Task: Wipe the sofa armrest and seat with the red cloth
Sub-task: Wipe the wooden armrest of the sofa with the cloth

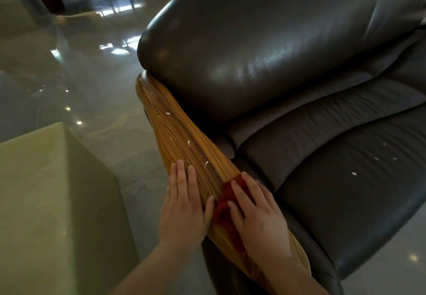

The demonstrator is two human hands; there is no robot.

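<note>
A striped wooden armrest (175,131) runs from the sofa's back cushion down toward me, with a few white smears on it. My right hand (258,216) lies flat on the red cloth (224,211) and presses it onto the near part of the armrest. My left hand (184,205) rests flat on the armrest's left side, fingers together, holding nothing. The dark leather seat (359,193) lies to the right and carries several small white specks.
The dark leather back cushion (253,41) rises behind the armrest. A pale green block-shaped table (46,202) stands close on the left. Glossy grey floor tiles (92,69) stretch beyond, with wooden furniture legs at the far top.
</note>
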